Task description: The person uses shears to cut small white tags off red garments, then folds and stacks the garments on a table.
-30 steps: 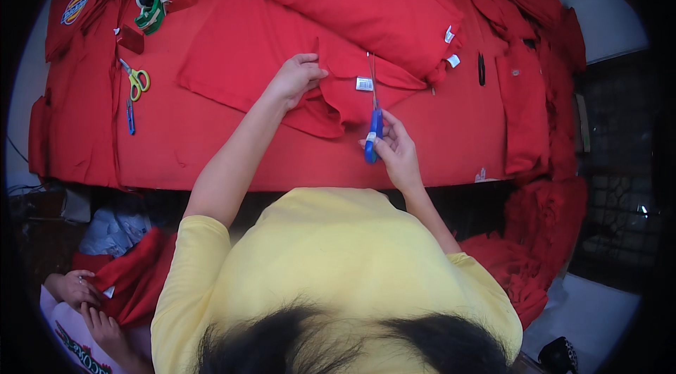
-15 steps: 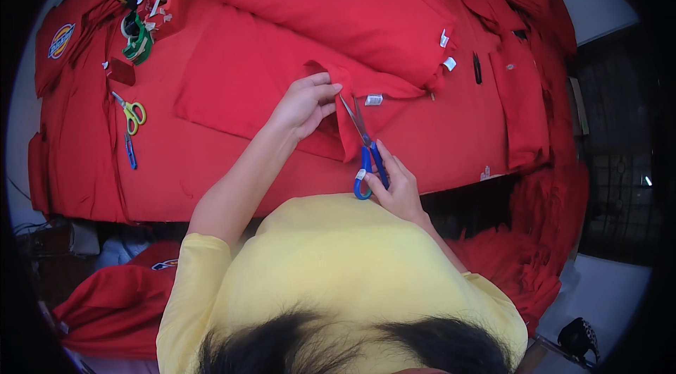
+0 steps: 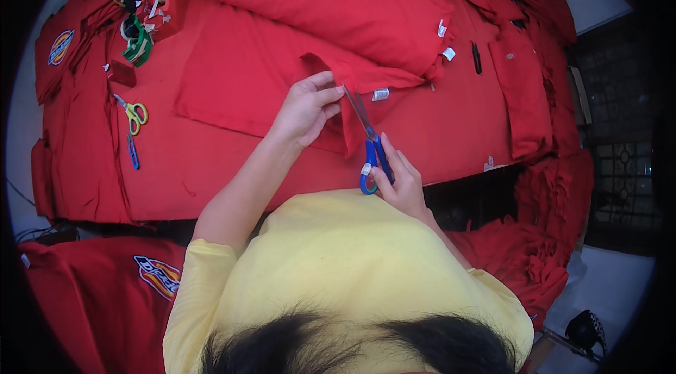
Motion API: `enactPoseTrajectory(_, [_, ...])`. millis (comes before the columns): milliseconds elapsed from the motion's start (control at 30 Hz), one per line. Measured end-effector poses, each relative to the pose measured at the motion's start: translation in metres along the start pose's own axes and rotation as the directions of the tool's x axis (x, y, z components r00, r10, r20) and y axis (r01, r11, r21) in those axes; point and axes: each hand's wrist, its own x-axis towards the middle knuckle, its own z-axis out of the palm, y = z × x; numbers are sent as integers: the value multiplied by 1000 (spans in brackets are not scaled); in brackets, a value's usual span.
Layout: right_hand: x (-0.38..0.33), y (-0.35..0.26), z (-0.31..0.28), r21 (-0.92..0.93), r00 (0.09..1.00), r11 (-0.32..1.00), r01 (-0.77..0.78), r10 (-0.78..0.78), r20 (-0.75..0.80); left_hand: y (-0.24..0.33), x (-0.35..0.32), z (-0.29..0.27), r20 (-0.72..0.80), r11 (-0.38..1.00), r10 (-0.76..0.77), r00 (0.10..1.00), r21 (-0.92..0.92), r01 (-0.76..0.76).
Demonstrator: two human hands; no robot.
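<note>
Blue-handled scissors [image 3: 369,140], gripped in the right hand [image 3: 401,184], point their steel blades up and slightly left (long axis near vertical) toward a white label [image 3: 380,94], while the left hand [image 3: 304,108] pinches the red garment [image 3: 267,85] just left of the blades.

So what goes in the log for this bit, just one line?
left hand: pinching red garment | right hand: holding blue-handled scissors, blades at cloth edge | yellow-handled scissors: lying apart
</note>
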Motion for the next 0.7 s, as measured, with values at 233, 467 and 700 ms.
enactPoseTrajectory(233, [5, 0, -1, 204, 985, 965, -165, 154, 73, 3, -9, 12, -4, 999, 13, 1000, 35, -13])
enactPoseTrajectory(467, [2, 11, 0, 382, 970, 892, -242, 212, 119, 6, -11, 19, -9, 999, 21, 1000, 49, -21])
enactPoseTrajectory(700, [3, 1, -12, 436, 959, 857, -273, 205, 197, 4, -21, 24, -27, 986, 29, 999, 167, -24])
